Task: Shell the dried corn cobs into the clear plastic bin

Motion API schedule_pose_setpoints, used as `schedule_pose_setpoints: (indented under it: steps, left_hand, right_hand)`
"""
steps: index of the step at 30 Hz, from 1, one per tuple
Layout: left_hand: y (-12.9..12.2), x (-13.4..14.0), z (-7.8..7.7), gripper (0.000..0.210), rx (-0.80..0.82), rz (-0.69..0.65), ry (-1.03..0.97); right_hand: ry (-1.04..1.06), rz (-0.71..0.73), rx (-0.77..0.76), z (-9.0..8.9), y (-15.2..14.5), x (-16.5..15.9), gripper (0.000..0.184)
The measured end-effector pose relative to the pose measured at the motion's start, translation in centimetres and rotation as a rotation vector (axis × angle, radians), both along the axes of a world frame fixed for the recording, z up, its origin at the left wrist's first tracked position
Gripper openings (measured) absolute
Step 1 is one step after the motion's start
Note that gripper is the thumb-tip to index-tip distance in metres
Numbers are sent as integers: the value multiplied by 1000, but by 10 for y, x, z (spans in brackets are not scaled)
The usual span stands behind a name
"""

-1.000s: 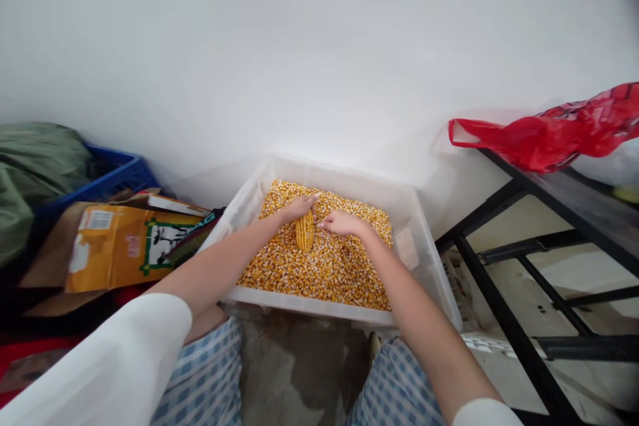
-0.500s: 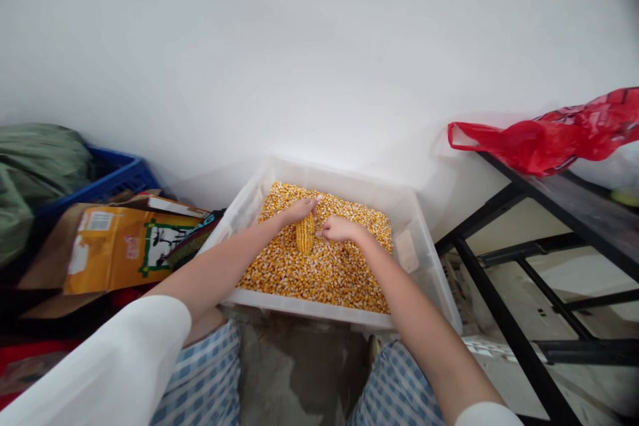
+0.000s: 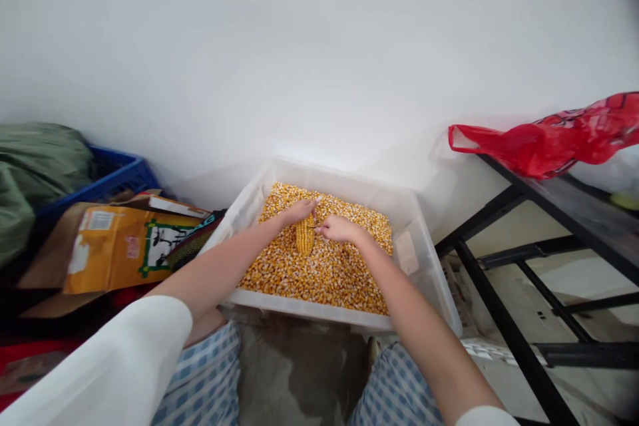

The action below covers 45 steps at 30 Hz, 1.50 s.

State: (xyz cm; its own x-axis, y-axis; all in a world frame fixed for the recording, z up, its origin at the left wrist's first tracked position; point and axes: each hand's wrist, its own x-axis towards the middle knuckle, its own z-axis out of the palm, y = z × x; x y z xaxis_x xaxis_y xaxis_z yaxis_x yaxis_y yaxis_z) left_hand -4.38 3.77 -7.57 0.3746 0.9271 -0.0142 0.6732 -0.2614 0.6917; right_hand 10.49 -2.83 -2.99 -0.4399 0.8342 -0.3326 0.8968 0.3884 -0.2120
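An ear of corn (image 3: 305, 238) with yellow kernels stands out over loose corn kernels (image 3: 319, 279) in a translucent plastic bin (image 3: 312, 306). My left hand (image 3: 301, 210) is closed around its upper end, with the lower end pointing toward me. Close to the ear's right side, my right hand (image 3: 338, 228) is closed in a pinch. A thin dark tip shows between those fingers and the ear; what it belongs to is too small to make out. The fingers hide part of the ear's top.
Left of the bin lie an orange printed cardboard box (image 3: 117, 246) and a blue crate (image 3: 124, 173) with a green bag (image 3: 42, 173). At the right is a black metal frame (image 3: 499, 299) with a red plastic bag (image 3: 539, 143) on it. A white wall (image 3: 319, 66) rises behind.
My right hand has shifted slightly left, closer to the ear of corn, and a thin dark tip now shows at its side. My left hand stays on the ear.
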Motion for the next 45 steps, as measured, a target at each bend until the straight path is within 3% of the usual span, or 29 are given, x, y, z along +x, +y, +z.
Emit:
schedule_pose_setpoints:
  steps: [6, 10, 33, 36, 41, 45]
  left_hand:
    - [4, -2, -6, 60, -14, -16, -39]
    - [7, -4, -10, 59, -3, -6, -38]
    - [4, 8, -8, 64, 47, -12, 53]
    - [0, 14, -4, 65, 48, -41, 99]
    - [-10, 21, 3, 66, 155, -125, 163]
    - [-21, 28, 6, 67, 262, -172, 216]
  right_hand:
    - [-43, 9, -52, 1, -2, 0, 43]
    - [-31, 2, 26, 3, -1, 2, 46]
    - [-58, 14, 101, -5, -1, -3, 38]
    - [-33, 15, 36, -4, 0, 0, 39]
    - [22, -43, -224, 6, 2, 11, 41]
    - [47, -65, -285, 15, 2, 17, 35]
